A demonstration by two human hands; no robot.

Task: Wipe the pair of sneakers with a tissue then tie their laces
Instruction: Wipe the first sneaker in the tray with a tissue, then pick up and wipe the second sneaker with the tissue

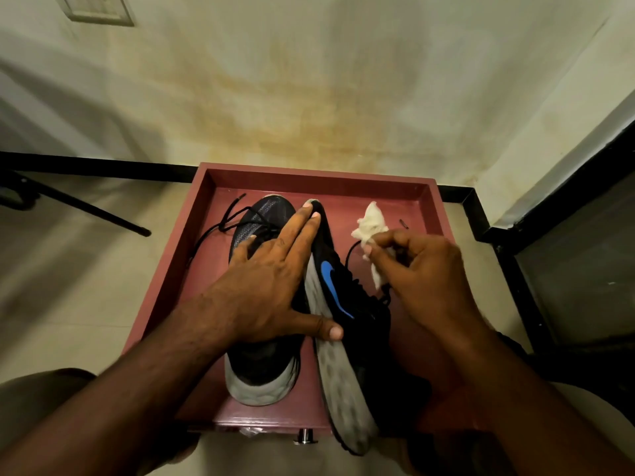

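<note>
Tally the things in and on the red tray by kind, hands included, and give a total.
Sneakers: 2, one flat, one tipped on its side
Tissue: 1
Hands: 2, left, right
Tray: 1
Total: 6

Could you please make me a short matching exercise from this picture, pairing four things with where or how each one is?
Things:
1. left hand
2. tissue
3. left sneaker
4. right sneaker

States:
A. tipped on its side, grey sole showing
B. upright in the red tray, laces untied
C. crumpled white, pinched in the right hand
D. spread flat across both shoes

Pairs: 1-D, 2-C, 3-B, 4-A
</note>
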